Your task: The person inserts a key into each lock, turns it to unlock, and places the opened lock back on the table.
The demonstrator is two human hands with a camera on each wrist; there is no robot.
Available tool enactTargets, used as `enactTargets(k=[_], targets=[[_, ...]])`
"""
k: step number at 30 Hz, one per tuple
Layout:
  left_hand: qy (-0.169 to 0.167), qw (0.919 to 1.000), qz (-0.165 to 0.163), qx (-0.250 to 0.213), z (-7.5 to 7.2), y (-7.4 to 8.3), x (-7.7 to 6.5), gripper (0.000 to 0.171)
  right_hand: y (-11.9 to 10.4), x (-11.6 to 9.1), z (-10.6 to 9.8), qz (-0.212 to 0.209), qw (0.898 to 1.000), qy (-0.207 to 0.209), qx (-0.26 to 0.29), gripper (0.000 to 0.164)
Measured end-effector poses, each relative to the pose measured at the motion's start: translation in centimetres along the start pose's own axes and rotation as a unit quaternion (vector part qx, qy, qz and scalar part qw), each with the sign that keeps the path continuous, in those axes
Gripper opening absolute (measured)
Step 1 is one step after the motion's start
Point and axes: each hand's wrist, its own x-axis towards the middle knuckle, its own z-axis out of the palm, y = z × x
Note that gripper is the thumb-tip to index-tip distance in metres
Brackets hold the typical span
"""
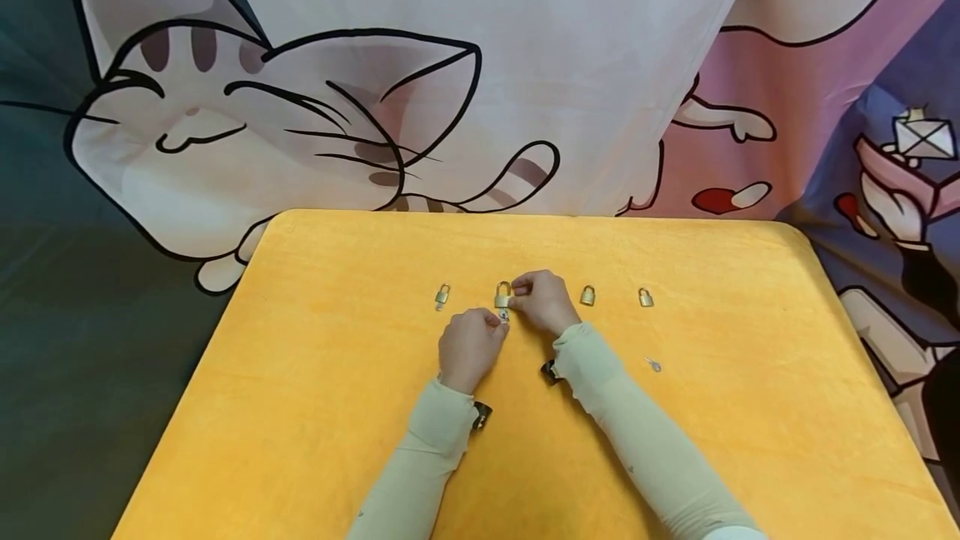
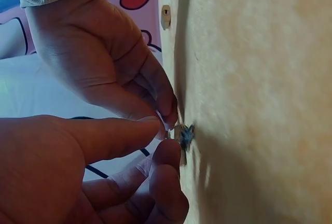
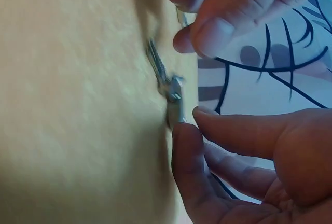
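Observation:
A brass padlock [image 1: 502,302] with a raised shackle lies on the yellow table, with silver keys [image 3: 156,62] at its lower end. My right hand [image 1: 543,302] holds the padlock's right side; in the right wrist view its index fingertip is against the body, with the thumb close by. Below the keys is my left hand [image 1: 471,348], its thumb and index fingertip apart from each other in the right wrist view. Fingers of both hands partly hide the padlock [image 2: 179,131] in the left wrist view.
A smaller padlock [image 1: 442,295] with a key in it lies to the left. Two more padlocks, one nearer [image 1: 588,296] and one farther [image 1: 646,297], lie to the right. A loose key [image 1: 654,365] lies beside the right forearm. Behind the yellow table [image 1: 337,373] hangs a cartoon-printed cloth [image 1: 585,107].

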Motion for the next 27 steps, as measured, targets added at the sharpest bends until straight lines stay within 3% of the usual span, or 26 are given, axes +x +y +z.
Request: enactTargets(k=[10,17,23,27], targets=[[-0.015,0.9993,0.033,-0.002,0.4,1.4,-0.4,0.014,0.9,-1.1,-5.3,-0.028,0.999,0.037,0.003,0.032],[-0.036,0.9977,0.057,0.008,1.1,2.6,-0.7,0.019,2.5,-1.8,-8.6,-0.004,0.999,0.040,-0.026,0.039],[-0.051,0.9925,0.104,0.040,2.0,4.0,-1.2,0.024,4.1,-2.2,-9.8,0.012,0.998,0.021,-0.057,0.043],[-0.071,0.9846,0.148,0.059,2.7,5.4,-1.6,0.028,5.0,-2.4,-10.1,0.026,0.995,0.009,-0.091,0.045]])
